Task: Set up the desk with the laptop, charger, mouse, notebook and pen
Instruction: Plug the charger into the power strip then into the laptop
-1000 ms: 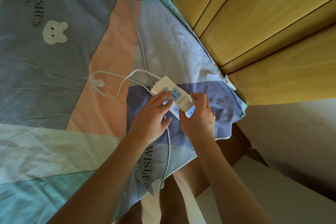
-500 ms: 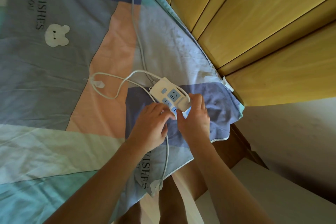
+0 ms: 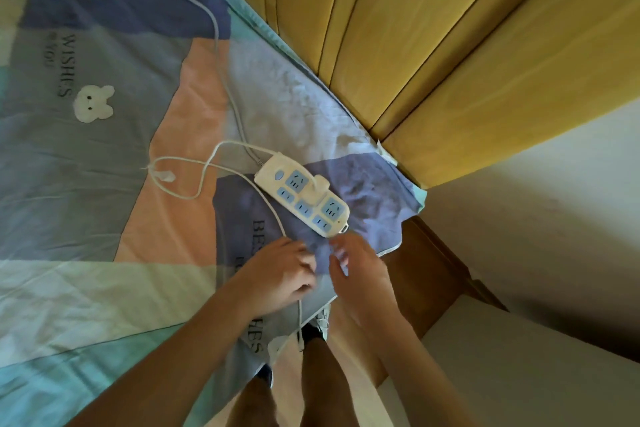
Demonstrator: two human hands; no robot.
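Charger point(image 3: 318, 188) plugged into power strip point(image 3: 302, 199) near bed point(image 3: 104, 184) corner by headboard point(image 3: 433, 45), white cable point(image 3: 277, 215) trailing off near edge under left hand point(image 3: 282, 274) with fingers curled, grip unclear, right hand point(image 3: 360, 270) loosely open, empty; laptop, mouse, notebook, pen unseen, setup barely started.

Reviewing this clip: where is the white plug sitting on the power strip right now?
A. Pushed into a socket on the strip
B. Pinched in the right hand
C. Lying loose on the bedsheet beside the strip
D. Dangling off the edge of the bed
A. The white plug stands in a socket near the middle of the power strip, while the left hand and right hand are both below the strip, clear of it.
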